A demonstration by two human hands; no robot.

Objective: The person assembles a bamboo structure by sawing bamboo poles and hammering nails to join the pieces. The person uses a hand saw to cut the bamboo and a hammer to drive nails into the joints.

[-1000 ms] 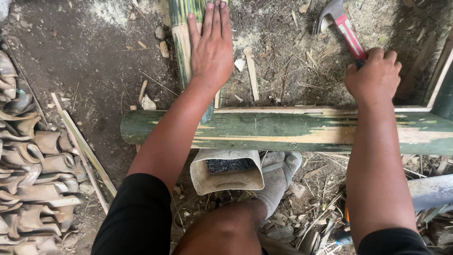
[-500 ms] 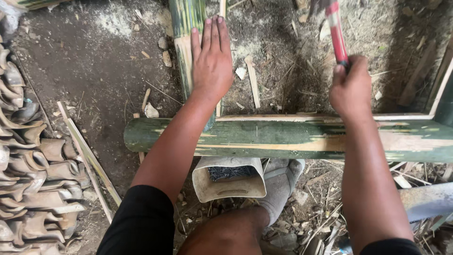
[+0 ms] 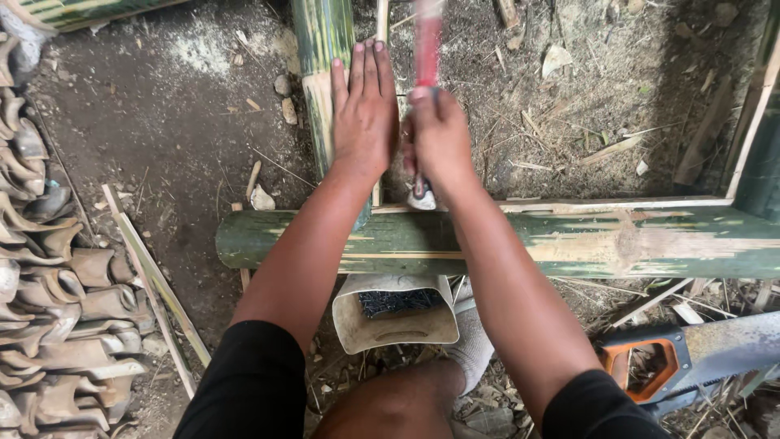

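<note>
My left hand lies flat, fingers together, on an upright green bamboo slat that runs away from me. Beside it my right hand grips the red handle of a hammer; the handle is blurred and its head is out of frame at the top. Both forearms cross over a thick green bamboo pole lying crosswise on the dirt ground.
A cut plastic container holding dark nails sits under the pole by my knee. A handsaw with an orange and black handle lies at the lower right. Stacked clay roof tiles fill the left edge. Thin bamboo strips lie nearby.
My right hand has swung left with the hammer, from the far right to right beside my left hand. The left hand stays flat on the slat.
</note>
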